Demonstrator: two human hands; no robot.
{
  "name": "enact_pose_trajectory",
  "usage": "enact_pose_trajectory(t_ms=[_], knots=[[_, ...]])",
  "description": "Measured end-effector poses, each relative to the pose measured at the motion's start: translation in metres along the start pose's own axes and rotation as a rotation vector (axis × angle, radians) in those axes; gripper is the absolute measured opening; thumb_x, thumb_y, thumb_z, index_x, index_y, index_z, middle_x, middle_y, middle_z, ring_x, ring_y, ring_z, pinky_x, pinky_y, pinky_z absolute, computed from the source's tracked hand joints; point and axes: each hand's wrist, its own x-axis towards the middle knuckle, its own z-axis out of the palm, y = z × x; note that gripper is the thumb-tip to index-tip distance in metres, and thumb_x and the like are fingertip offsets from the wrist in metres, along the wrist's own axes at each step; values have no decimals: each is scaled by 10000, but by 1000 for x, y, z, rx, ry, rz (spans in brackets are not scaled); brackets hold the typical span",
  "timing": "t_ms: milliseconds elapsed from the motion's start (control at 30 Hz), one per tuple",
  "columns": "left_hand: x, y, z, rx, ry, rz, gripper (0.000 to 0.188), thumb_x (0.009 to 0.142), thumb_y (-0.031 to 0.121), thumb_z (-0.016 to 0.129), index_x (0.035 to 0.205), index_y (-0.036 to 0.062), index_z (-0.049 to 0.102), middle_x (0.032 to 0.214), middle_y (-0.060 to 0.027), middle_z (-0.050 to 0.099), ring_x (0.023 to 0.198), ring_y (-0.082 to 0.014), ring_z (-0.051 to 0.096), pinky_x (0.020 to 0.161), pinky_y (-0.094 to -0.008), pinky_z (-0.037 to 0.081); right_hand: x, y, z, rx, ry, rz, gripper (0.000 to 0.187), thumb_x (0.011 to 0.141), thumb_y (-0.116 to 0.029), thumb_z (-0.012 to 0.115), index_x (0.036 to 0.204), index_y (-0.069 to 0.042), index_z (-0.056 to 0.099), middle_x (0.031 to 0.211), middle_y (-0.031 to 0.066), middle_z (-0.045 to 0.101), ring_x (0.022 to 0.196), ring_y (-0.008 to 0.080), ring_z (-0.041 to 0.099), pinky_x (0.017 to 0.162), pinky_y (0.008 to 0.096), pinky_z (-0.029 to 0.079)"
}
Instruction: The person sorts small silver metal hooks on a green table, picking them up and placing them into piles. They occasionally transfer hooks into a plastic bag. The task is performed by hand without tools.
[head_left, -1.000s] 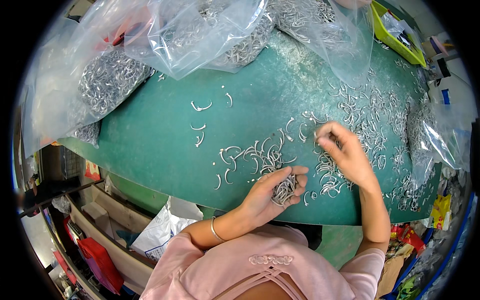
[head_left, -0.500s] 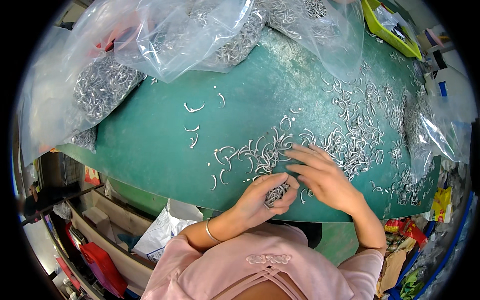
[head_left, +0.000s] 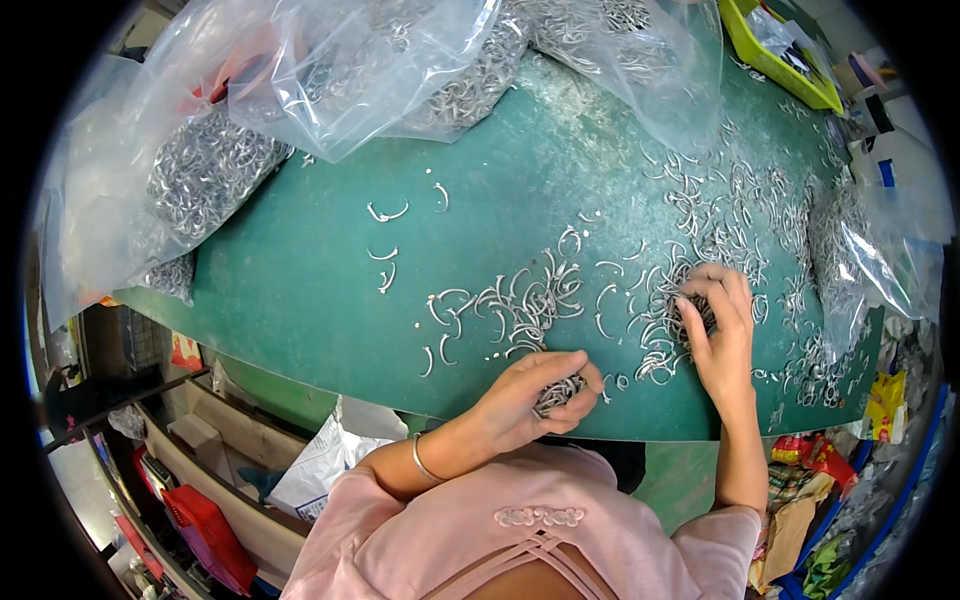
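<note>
My left hand (head_left: 535, 400) is curled near the table's front edge around a clump of small curved metal pieces (head_left: 560, 396), which show between thumb and fingers. To its right, my right hand (head_left: 725, 325) rests on the larger spread of loose grey metal pieces (head_left: 655, 358). Its thumb and bent fingers close round some of them (head_left: 699, 318). A smaller cluster of the same crescent-shaped pieces (head_left: 535, 300) lies beyond my left hand. A few single ones (head_left: 388, 213) sit farther left on the green table (head_left: 300, 290).
Clear plastic bags filled with metal pieces (head_left: 215, 165) stand along the far and left sides. Another bag (head_left: 840, 260) stands at the right edge. A yellow-green tray (head_left: 780, 60) is at the far right. Below the left edge are a cardboard box (head_left: 230, 440) and red items (head_left: 205, 530).
My right hand has moved right, away from my left hand, and its fingers have curled round pieces in the pile. My left hand keeps its clump, nearly in the same place.
</note>
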Motion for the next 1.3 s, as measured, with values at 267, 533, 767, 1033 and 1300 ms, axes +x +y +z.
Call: enact_pose_trajectory(t_ms=[267,533,767,1033,1300], knots=[[2,-2,2,-3,-19,5,360,1048,275,459,953,-25,634,699,-43,490,545,-79,380,449,-218,297,52,2,38,-37,-29,-204,134,809,-55,701,882,-32,590,956,103,582,903,306,535,803,401,402],[0,1,3,22,18,9,375,1061,267,415,900,-24,587,722,-50,471,555,-83,359,456,-221,296,67,-6,34,-89,-122,-162,175,826,-65,688,945,-8,572,919,142,589,917,345,555,811,429,434],[-3,3,-2,-2,26,38,373,1058,272,422,897,-22,586,722,-50,469,553,-82,362,456,-219,299,67,-17,26,262,-171,53,120,877,-34,653,947,5,564,863,136,591,789,291,565,733,364,461],[-4,3,-2,-2,33,32,369,1055,276,428,898,-16,590,721,-47,469,558,-83,364,455,-219,296,78,-24,36,756,-259,225,211,905,4,625,1113,-30,611,839,76,604,737,162,565,681,290,462],[-10,1,-6,-34,32,52,362,1053,282,437,909,-12,593,726,-44,469,566,-81,365,461,-219,295,81,-31,40,830,-186,247,283,913,51,594,1192,16,616,883,16,629,803,89,575,746,264,495]])
